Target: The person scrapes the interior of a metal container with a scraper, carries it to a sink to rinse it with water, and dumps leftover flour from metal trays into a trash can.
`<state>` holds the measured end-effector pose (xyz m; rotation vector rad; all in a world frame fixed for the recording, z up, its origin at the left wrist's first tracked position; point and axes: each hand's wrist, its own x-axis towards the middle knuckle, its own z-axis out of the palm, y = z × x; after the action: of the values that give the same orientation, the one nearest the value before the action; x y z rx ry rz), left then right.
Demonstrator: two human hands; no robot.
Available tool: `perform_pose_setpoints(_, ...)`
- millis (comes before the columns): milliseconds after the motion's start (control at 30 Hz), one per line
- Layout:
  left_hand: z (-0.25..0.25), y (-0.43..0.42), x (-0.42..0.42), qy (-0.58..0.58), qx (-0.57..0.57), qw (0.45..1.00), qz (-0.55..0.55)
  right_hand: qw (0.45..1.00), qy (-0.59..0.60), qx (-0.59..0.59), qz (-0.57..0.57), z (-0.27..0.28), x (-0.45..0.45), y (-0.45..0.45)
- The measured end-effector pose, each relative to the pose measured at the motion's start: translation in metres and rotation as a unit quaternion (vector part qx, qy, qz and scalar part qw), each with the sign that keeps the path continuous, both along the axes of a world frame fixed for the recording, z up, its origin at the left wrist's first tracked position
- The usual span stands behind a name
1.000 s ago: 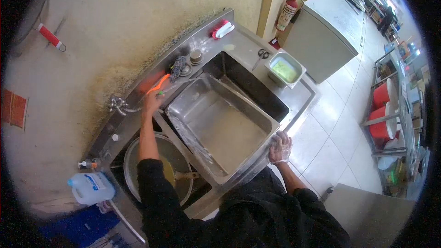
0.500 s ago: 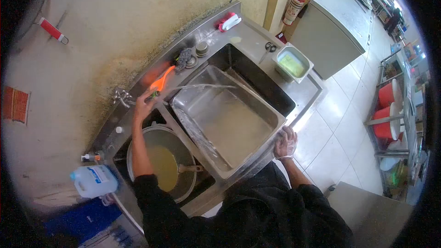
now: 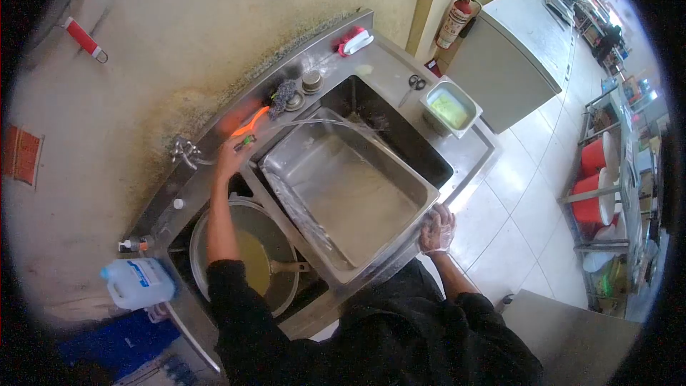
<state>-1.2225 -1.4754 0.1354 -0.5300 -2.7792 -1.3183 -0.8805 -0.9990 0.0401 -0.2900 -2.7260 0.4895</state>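
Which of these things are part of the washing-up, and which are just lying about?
Seemingly in the job:
- left hand
- water jet
- large metal pan
- gloved right hand

Seemingly just lying about:
- scissors
- plastic jug
- fire extinguisher

Wall [image 3: 143,50], cream, stained, left. Floor [image 3: 511,246], white tile, right. Cabinet [image 3: 500,64], white, far right. Shelving [image 3: 604,246], metal, right. Light [image 3: 609,4], bright, far right.

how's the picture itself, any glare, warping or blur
Throughout the head view: black, rounded corners and bowed lines suggest a very wide lens; white glare on the floor tiles and steel counter; the distant person in dark clothing looks soft.
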Motion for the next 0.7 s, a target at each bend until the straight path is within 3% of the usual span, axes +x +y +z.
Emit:
perform_pose_setpoints(67, -0.003, 0.001, -0.004, -0.008, -0.092, 0.996, -0.004, 1.0, 0.001, 0.001, -0.002, -0.001, 0.0, 0.001)
perform_pose_setpoints(200, -0.002, 0.013, -0.007, -0.047, -0.08, 0.995, 0.021, 1.0, 0.011, -0.005, 0.002, -0.001, 0.0, 0.001)
perform_pose_setpoints(267, -0.023, 0.007, -0.018, 0.015, -0.122, 0.992, 0.005, 1.0, 0.01, -0.007, 0.0, -0.001, 0.001, 0.002)
perform_pose_setpoints(400, -0.042, 0.007, -0.024, 0.009, -0.12, 0.993, 0.006, 1.0, 0.022, -0.018, -0.005, -0.006, 0.0, 0.003)
perform_pose_setpoints(467, -0.044, 0.01, -0.023, -0.051, -0.169, 0.984, 0.029, 1.0, 0.016, -0.019, -0.007, -0.009, 0.001, 0.004)
perform_pose_setpoints(567, -0.054, 0.003, -0.018, -0.013, -0.214, 0.977, 0.005, 1.0, 0.026, -0.012, -0.011, 0.004, -0.001, 0.0)
perform_pose_setpoints(633, -0.044, -0.002, -0.006, -0.072, -0.162, 0.984, -0.008, 0.999, 0.043, -0.006, -0.01, 0.018, -0.01, 0.001)
perform_pose_setpoints(700, -0.031, -0.006, 0.006, -0.132, -0.109, 0.985, -0.016, 0.98, -0.161, -0.089, -0.072, 0.024, -0.024, 0.014)
